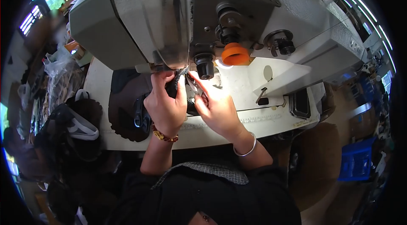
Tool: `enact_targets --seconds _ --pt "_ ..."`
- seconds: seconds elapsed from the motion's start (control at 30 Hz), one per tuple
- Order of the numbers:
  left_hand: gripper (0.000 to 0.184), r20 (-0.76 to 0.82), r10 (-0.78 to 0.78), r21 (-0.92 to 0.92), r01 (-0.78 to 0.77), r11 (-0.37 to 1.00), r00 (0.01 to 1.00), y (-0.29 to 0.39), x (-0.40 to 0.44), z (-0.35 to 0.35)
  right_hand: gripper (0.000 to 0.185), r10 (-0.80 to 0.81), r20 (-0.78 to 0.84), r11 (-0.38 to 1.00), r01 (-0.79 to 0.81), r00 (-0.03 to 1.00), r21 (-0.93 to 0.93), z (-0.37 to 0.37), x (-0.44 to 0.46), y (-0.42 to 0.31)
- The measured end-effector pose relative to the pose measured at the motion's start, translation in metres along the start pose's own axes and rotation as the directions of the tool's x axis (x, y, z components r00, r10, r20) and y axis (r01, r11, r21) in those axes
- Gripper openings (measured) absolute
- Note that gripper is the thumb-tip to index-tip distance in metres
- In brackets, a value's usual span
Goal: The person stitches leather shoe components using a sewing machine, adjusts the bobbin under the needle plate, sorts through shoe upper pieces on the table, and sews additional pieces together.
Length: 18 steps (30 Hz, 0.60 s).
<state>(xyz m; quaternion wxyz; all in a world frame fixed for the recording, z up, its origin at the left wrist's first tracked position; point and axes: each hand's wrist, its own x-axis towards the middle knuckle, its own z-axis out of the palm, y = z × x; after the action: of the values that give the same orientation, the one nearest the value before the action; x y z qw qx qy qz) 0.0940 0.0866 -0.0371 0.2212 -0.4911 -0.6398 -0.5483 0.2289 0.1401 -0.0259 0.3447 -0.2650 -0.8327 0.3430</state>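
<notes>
A dark piece (172,87) sits pinched in the left hand (166,109), inside the near edge of the desk (203,138), beside the right hand (219,109), whose grip is unclear.

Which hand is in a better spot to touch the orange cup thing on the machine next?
Probably the right hand: it's closer to the orange cup thing. The left hand is farther away, pinching dark material. Both look busy, though.

A dark, textured fabric piece (171,88) is held slanted in the left fingers (181,92) above the counter (203,138), its outline partly hidden.
</notes>
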Motion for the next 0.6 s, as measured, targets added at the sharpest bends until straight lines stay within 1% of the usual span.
enact_targets --seconds 0.03,0.13,0.2,0.3,0.37,0.4,0.6 --pt "0.027 0.007 -0.007 -0.001 0.007 1.0 1.0 0.0 0.0 0.0 0.056 -0.092 -0.018 0.991 0.09 0.996 -0.1 0.006 -0.001 0.004" --pt "0.024 0.031 -0.04 -0.013 0.04 0.999 0.999 0.001 0.0 -0.001 0.056 -0.179 -0.086 0.957 0.153 0.98 -0.248 0.015 0.0 0.0" --pt "0.021 0.054 -0.076 -0.032 0.077 0.996 0.996 0.005 0.0 -0.003 0.057 -0.169 -0.089 0.947 0.136 0.982 -0.292 0.016 0.0 -0.005" --pt "0.022 0.063 -0.069 -0.043 0.072 0.997 0.996 0.003 0.001 -0.004 0.06 -0.168 -0.076 0.925 0.13 0.983 -0.357 0.018 0.0 -0.007" --pt "0.024 0.048 -0.027 -0.031 0.029 0.999 0.998 0.0 0.002 -0.002 0.062 -0.138 -0.056 0.915 0.106 0.989 -0.389 0.016 -0.002 -0.012" --pt "0.026 0.041 -0.006 -0.026 0.008 1.0 0.999 -0.002 0.002 -0.001 0.062 -0.136 -0.063 0.915 0.101 0.989 -0.39 0.017 -0.002 -0.012" --pt "0.027 0.063 -0.016 -0.043 0.019 0.999 0.998 -0.002 0.002 -0.002 0.057 -0.113 -0.105 0.888 0.053 0.988 -0.457 0.026 0.0 -0.012"
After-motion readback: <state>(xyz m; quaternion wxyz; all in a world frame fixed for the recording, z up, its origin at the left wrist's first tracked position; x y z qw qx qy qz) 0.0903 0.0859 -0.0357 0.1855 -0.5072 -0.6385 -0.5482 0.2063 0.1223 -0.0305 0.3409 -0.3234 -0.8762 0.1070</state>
